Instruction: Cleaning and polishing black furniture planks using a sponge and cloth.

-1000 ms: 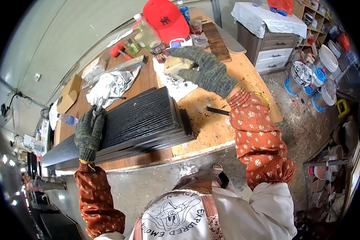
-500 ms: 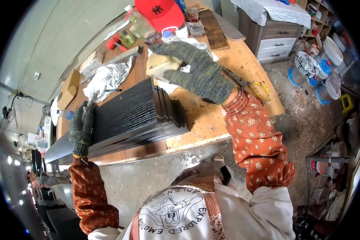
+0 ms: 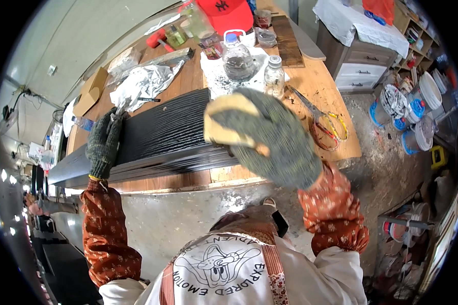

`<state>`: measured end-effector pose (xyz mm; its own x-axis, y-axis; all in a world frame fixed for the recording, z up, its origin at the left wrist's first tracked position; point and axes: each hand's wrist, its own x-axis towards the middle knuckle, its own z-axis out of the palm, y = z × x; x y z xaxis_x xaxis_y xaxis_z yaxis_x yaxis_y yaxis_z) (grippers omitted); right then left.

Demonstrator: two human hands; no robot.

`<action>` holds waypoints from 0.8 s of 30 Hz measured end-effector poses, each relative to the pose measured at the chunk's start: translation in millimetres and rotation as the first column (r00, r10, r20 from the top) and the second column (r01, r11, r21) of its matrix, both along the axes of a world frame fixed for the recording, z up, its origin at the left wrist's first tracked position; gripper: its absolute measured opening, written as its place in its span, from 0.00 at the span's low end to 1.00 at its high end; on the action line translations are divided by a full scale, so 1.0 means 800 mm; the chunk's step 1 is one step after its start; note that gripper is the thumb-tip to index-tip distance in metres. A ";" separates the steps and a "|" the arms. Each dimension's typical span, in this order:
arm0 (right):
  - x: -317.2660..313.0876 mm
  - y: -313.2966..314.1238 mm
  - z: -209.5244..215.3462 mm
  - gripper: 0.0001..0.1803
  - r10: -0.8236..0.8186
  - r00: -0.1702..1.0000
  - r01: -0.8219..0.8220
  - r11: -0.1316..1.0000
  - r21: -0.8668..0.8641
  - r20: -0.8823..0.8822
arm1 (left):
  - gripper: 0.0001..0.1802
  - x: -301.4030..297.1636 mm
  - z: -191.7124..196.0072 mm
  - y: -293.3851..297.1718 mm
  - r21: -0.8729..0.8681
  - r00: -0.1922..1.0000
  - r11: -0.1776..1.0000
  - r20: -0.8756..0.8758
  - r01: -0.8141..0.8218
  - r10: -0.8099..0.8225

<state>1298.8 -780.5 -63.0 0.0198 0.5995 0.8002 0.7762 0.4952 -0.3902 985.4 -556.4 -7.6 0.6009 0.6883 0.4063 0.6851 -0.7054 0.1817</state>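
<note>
A stack of long black boards (image 3: 168,119) with a ridged wood-grain top lies along the front of the workbench. My left hand (image 3: 105,145), in a dark grey-green knit glove, lies on the stack toward its left end with the fingers stretched out. My right hand (image 3: 277,137), gloved alike, is closed around a tan sponge-like block (image 3: 234,104). That block is at the right end of the boards, and hand and block hide this end. Whether the block touches the top board, I cannot tell.
Scissors (image 3: 318,114) with yellow and red handles lie right of my right hand. Beyond stand a clear jug (image 3: 237,63) and a small jar (image 3: 274,76). A crumpled white cloth (image 3: 147,84), an open cardboard box (image 3: 90,91) and a red cap (image 3: 226,15) are farther back. Buckets (image 3: 392,101) stand on the floor.
My right hand has come nearer to me and lower with the tan block, uncovering the jug, jar and scissors. My left hand stays on the boards. The view has shifted slightly.
</note>
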 end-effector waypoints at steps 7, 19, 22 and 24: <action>0.011 -0.052 0.025 0.22 -0.138 0.986 0.146 0.986 -0.082 0.094 | 0.20 -0.013 -0.012 0.022 0.300 0.967 0.943 -0.244 0.145 -0.072; -0.026 -0.047 0.058 0.25 -0.051 0.961 0.068 0.996 -0.053 0.272 | 0.19 -0.031 0.025 -0.004 0.470 0.984 0.870 -0.158 0.151 -0.086; -0.007 -0.057 0.062 0.31 -0.003 0.967 0.040 0.989 -0.139 0.255 | 0.20 0.005 0.030 -0.008 0.183 0.998 0.982 -0.042 -0.036 0.044; 0.026 -0.049 0.060 0.43 -0.101 0.945 0.210 0.915 -0.344 0.310 | 0.20 0.027 0.026 -0.005 0.256 0.998 0.965 0.029 -0.061 0.056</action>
